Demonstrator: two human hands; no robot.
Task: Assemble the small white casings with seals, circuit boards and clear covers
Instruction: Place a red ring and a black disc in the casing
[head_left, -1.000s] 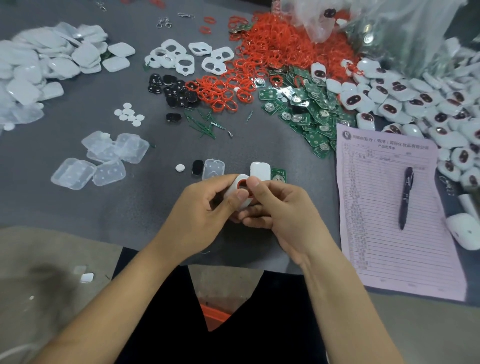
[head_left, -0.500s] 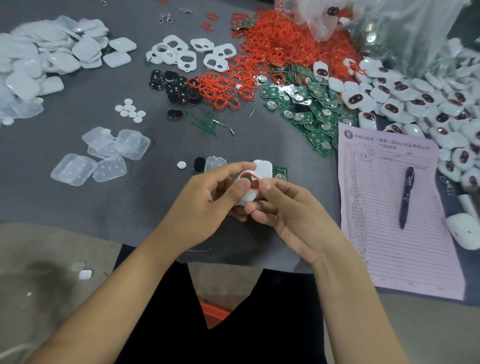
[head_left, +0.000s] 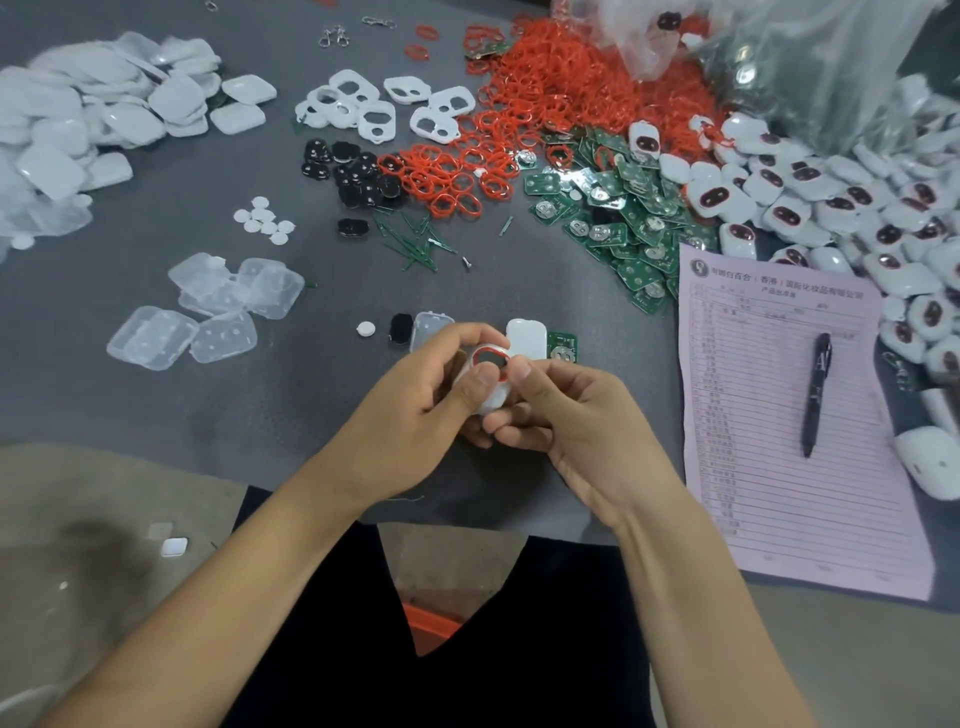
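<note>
Far left of the hands, heap of white covers (head_left: 78, 119); nearer, loose clear covers (head_left: 208, 306) on the grey table (head_left: 104, 415). Left hand (head_left: 415, 410) grips a small white casing (head_left: 491, 387), thumb on its face, index curled over the top. A red seal (head_left: 488, 356) sits around the casing's opening. Right hand (head_left: 566, 415) touches the left, pinching the same casing from the right, thumb tip at the seal edge. Just beyond the hands: white disc (head_left: 365, 328), black part (head_left: 401, 327), clear cover (head_left: 428, 330), white casing half (head_left: 526, 338), green circuit board (head_left: 562, 347). Further up, red seal pile (head_left: 545, 93), board pile (head_left: 618, 218). Right of the hands, pink form (head_left: 779, 415) with pen (head_left: 815, 395); finished casings (head_left: 857, 208) beyond.
</note>
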